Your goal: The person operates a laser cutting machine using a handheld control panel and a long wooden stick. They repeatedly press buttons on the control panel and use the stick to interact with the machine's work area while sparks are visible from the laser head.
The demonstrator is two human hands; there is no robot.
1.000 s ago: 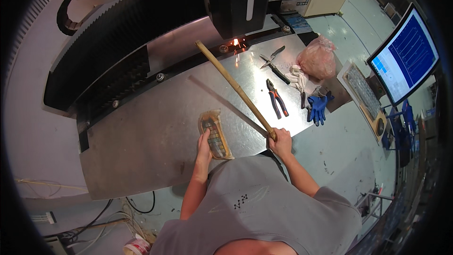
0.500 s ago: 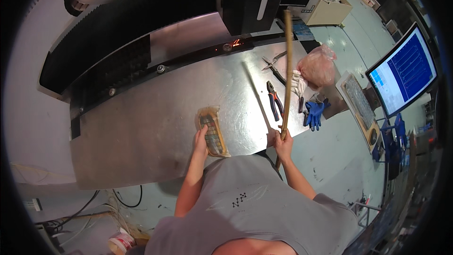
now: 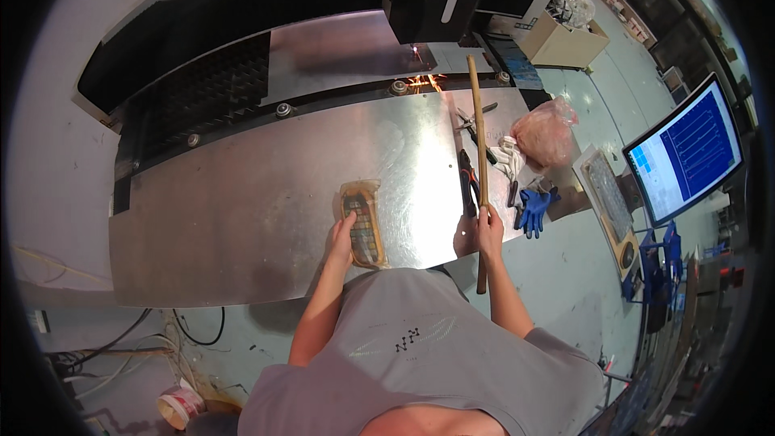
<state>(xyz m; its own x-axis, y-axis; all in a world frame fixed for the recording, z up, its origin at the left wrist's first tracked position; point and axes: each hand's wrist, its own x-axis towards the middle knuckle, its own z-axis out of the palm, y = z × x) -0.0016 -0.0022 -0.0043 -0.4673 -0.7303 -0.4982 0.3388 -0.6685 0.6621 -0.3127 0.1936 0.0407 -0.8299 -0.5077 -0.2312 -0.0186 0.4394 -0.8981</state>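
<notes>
My left hand (image 3: 342,244) is closed around a handheld button controller (image 3: 367,230), yellow-edged and wrapped in clear plastic, its thumb on the button face. The controller is above the near part of a large shiny metal sheet (image 3: 234,210). In my right hand (image 3: 489,232) is a long thin wooden stick (image 3: 478,137). The stick points away from me over the sheet's right side, and its short lower end sticks out below my fist. Beside it, pliers with dark and orange handles (image 3: 468,184) lie partly hidden.
Bright sparks (image 3: 424,82) fly beneath the black machine head (image 3: 432,0) at the far edge. To the right are a blue glove (image 3: 534,210), white gloves (image 3: 509,157), a pink plastic bag (image 3: 546,132), a keyboard (image 3: 611,182) and a lit monitor (image 3: 686,153).
The stick's far end has swung left and come lower. The sparks have grown brighter and wider. My left hand keeps its hold on the controller.
</notes>
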